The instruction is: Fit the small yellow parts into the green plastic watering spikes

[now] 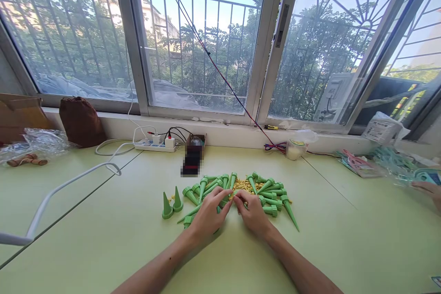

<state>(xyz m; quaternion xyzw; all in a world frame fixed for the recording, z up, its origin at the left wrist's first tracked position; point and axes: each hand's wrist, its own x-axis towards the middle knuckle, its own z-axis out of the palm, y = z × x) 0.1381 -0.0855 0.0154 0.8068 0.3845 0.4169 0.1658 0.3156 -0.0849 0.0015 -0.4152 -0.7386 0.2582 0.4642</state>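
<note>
My left hand (pixel 211 211) and my right hand (pixel 253 213) meet fingertip to fingertip over a pile of green plastic spikes (pixel 272 194) with ribbed caps. Both hands are closed in a pinch. A green cap (pixel 235 192) and a bit of yellow show where the fingertips touch; my left fingers appear to grip the green spike, while what my right fingers pinch is mostly hidden. Small yellow pieces (pixel 244 186) lie heaped just beyond my fingers, among the spikes. Left of the pile, two green spikes (pixel 167 209) stand upright on their caps.
A white power strip (pixel 155 145) and a small dark box (pixel 193 161) sit near the window ledge. White tubing (pixel 48 204) crosses the left side. A jar (pixel 295 149) stands behind the pile. Bagged items (pixel 389 161) and another person's hand (pixel 429 188) are at right.
</note>
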